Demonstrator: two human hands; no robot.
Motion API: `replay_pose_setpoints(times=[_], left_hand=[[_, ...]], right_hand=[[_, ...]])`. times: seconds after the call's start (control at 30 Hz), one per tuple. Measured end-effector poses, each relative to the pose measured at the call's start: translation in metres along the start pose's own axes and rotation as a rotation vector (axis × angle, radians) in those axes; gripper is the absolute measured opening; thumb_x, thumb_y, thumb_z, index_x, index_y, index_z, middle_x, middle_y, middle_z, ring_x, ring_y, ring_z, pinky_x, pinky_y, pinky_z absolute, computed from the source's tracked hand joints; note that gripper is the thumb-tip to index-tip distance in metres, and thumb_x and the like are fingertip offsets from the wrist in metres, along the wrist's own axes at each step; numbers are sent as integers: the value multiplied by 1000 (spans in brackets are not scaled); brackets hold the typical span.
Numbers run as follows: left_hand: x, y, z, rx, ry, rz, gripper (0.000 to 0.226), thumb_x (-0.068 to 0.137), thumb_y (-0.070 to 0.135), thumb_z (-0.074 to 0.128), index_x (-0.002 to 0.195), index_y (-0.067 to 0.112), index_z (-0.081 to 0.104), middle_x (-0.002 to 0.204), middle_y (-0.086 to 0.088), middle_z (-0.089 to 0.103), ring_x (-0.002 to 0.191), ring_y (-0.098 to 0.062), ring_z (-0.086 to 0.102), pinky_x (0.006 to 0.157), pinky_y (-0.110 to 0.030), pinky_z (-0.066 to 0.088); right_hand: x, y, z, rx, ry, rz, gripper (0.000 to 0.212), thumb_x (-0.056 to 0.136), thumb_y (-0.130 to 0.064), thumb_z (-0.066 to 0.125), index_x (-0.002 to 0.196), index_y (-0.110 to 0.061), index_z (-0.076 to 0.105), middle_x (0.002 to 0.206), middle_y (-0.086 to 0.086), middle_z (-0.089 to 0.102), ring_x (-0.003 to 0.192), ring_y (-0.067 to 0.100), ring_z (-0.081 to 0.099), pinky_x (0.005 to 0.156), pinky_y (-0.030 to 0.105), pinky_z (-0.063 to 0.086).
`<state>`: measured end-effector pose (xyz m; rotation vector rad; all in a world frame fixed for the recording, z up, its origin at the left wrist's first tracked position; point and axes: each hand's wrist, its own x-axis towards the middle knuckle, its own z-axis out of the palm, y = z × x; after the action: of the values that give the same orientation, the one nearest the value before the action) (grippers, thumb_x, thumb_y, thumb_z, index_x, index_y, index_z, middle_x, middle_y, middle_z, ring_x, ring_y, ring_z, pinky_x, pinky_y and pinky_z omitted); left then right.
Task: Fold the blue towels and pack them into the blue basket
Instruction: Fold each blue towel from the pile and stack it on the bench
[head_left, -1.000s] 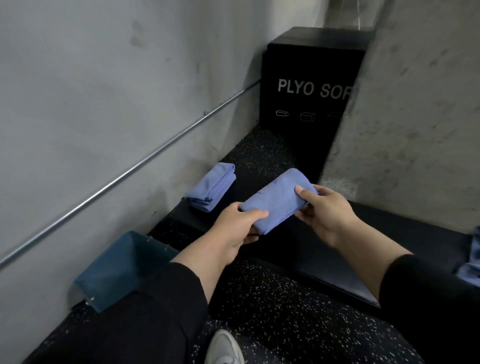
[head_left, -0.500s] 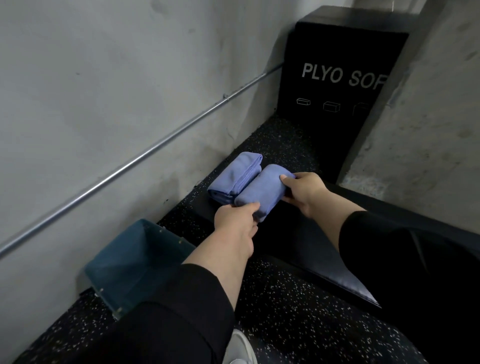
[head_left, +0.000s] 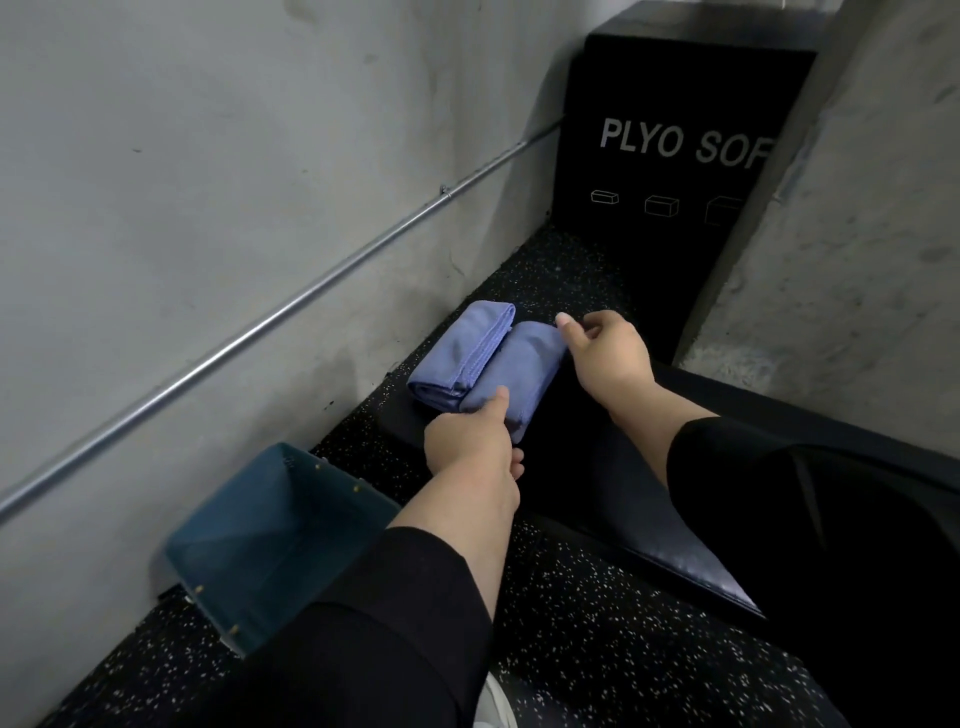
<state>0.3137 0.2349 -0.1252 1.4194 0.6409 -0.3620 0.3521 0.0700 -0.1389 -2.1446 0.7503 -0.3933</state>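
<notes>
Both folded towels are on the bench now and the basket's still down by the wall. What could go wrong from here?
1. The second folded blue cloth towel lies at the black padded bench's near corner; the left hand still pinches its end, so pulling away could drag it off.
2. It abuts the first folded blue towel; lifting one may unfold the other.
3. The blue fabric basket sits low beside the wall, so a dropped towel could open up.

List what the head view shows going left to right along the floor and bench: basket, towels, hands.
Open blue basket → left hand → right hand. The two folded blue towels lie side by side between the basket and the right hand, the nearer one overlapping the left hand.
</notes>
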Motion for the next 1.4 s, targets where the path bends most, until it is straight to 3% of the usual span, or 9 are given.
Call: replay_pose_setpoints(times=[0.2, 0.4, 0.53, 0.8, 0.93, 1.03, 1.13, 1.27, 1.4], left_hand=[[-36, 18, 16, 278, -63, 299, 44, 95, 50, 54, 77, 13, 66, 68, -8, 66, 68, -30, 67, 74, -43, 59], [-109, 4, 59, 513, -376, 444, 32, 103, 41, 50, 87, 18, 65, 71, 0, 66, 63, -15, 62, 57, -29, 50], [-169, -17, 88, 608, -574, 522, 23, 102, 41, 52, 97, 24, 67, 86, 2, 72, 78, -16, 71, 68, -34, 56], [-284, -65, 145, 615, -885, 532, 23, 102, 38, 52, 104, 20, 67, 96, -3, 73, 89, -22, 72, 71, -33, 53], [-307, -95, 170, 616, -965, 533, 24, 102, 37, 53, 102, 16, 66, 93, -4, 73, 79, -18, 68, 65, -29, 49], [-317, -113, 190, 636, -1006, 558, 22, 101, 34, 55, 98, 15, 66, 88, -4, 72, 70, -14, 65, 55, -19, 46], [-324, -130, 208, 654, -1047, 544, 21, 100, 32, 57, 93, 15, 65, 83, -4, 72, 63, -12, 62, 55, -20, 46], [-330, -145, 221, 723, -1090, 544, 21, 99, 35, 57, 92, 18, 66, 86, -2, 73, 70, -14, 64, 69, -32, 50], [-331, -146, 224, 735, -1106, 583, 19, 100, 35, 56, 94, 20, 66, 88, -2, 72, 75, -18, 68, 71, -31, 52]], right_hand=[[-55, 2, -58, 119, 57, -101, 32, 101, -48, 48, 115, -23, 62, 91, -12, 63, 85, 3, 60, 66, 20, 42], [-126, 54, -163, -86, 22, -231, 27, 104, -39, 45, 102, -26, 68, 96, -8, 68, 92, 8, 63, 82, 25, 47], [-166, 100, -254, -310, 63, -272, 22, 103, -24, 50, 111, -17, 69, 106, -3, 66, 99, 13, 61, 84, 18, 39], [-224, 188, -381, -462, 212, -70, 29, 98, -31, 60, 124, -19, 65, 121, -1, 63, 111, 19, 59, 89, 36, 46], [-230, 227, -424, -631, 413, -55, 30, 89, -28, 69, 117, -17, 69, 113, 4, 65, 105, 33, 59, 84, 47, 49], [-234, 254, -456, -699, 602, 105, 43, 85, -34, 70, 124, -18, 64, 120, 9, 63, 110, 38, 56, 87, 49, 46], [-233, 277, -478, -774, 573, 341, 56, 89, -43, 67, 139, -20, 53, 136, 7, 55, 125, 35, 47, 95, 49, 38], [-224, 296, -479, -791, 566, 324, 17, 93, -38, 61, 98, -25, 70, 114, -2, 61, 108, 30, 46, 85, 41, 29], [-208, 265, -480, -642, 697, 190, 30, 101, -30, 50, 75, -15, 53, 81, -1, 56, 86, 32, 53, 73, 37, 26]])
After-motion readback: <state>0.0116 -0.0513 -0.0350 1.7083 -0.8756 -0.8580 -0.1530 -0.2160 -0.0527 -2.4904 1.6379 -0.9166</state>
